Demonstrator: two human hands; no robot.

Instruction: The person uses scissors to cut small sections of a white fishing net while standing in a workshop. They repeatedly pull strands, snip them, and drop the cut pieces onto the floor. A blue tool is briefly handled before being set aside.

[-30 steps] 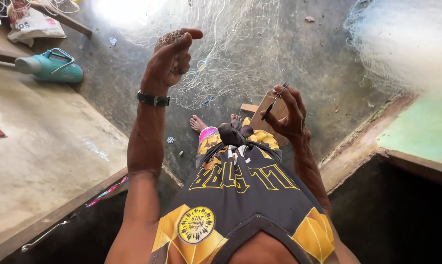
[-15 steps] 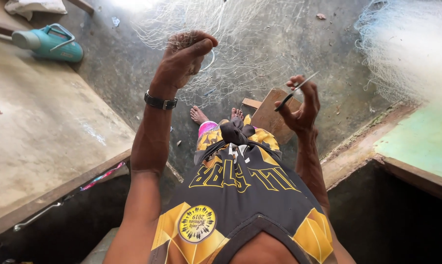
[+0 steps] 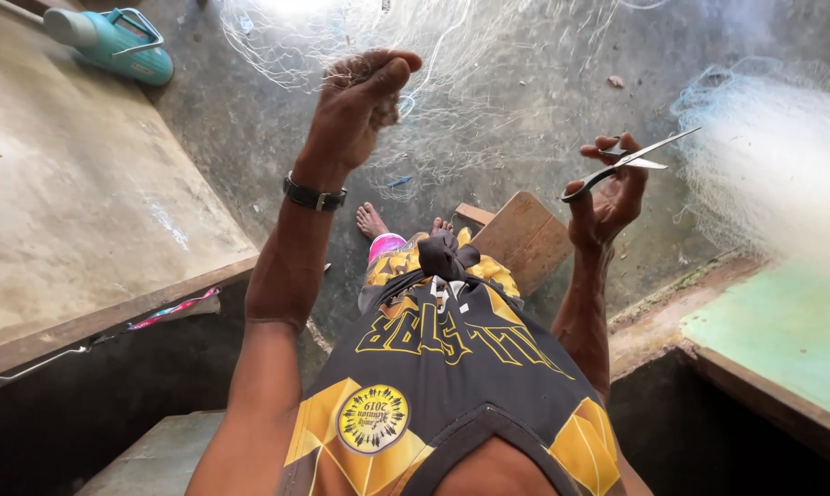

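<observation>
Floor point(image 3: 250, 156): grey concrete, spanning the upper part of the view.

Net point(image 3: 488, 64): fine white mesh spread over the floor ahead of the person, with a denser heap point(image 3: 773, 174) at the right. Strands rise from the floor to the raised left hand.

Slab point(image 3: 75, 230): pale raised surface at the left, edged with a wooden strip.

Ledge point(image 3: 782, 331): green-topped, at the lower right.

Board point(image 3: 525, 239): brown wood, lying on the floor just beyond the person's feet, between the two forearms.

Jug point(image 3: 112, 41): teal plastic, lying on its side at the upper left, well apart from both hands.

Left hand point(image 3: 360, 101): raised, fingers closed in a narrow pinch on a bunch of net. A dark watch point(image 3: 314, 196) sits on the wrist.

Right hand point(image 3: 612, 188): raised near the net heap, fingers curled around the handles of the scissors point(image 3: 631, 163). The blades stand slightly parted, pointing up and to the right, clear of the net.
</observation>
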